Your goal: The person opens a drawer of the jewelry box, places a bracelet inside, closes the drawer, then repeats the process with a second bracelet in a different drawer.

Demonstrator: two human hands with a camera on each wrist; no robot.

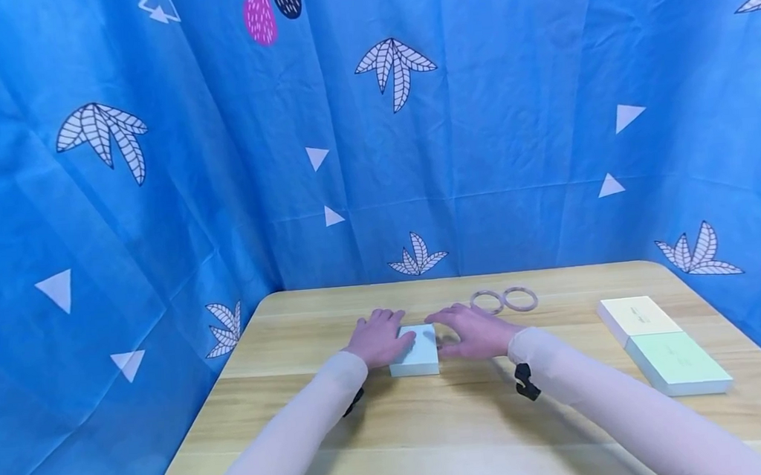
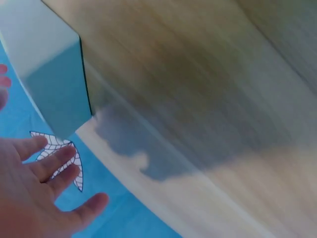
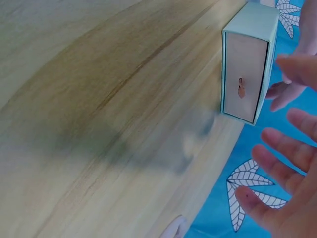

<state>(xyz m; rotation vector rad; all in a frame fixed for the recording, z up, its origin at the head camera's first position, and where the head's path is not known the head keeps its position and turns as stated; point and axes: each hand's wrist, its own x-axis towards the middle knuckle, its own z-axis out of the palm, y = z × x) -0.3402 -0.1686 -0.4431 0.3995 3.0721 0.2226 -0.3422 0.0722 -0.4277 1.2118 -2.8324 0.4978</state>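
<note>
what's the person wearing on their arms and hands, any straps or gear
Both arms wear thin, close-fitting pale pink sleeves down to the wrists. The left hand and right hand are bare, with no gloves. A small black strap or mount hangs under the right wrist, and a similar black piece under the left.

The setting is a staged recording booth rather than a lived-in room. A blue fabric backdrop printed with white leaves and triangles (image 1: 414, 153) encloses a light wooden table with rounded corners (image 1: 343, 449) on the left, far and right sides.

Two rings (image 1: 505, 301) and two flat boxes (image 1: 664, 344) lie on the table (image 1: 436, 427).
</note>
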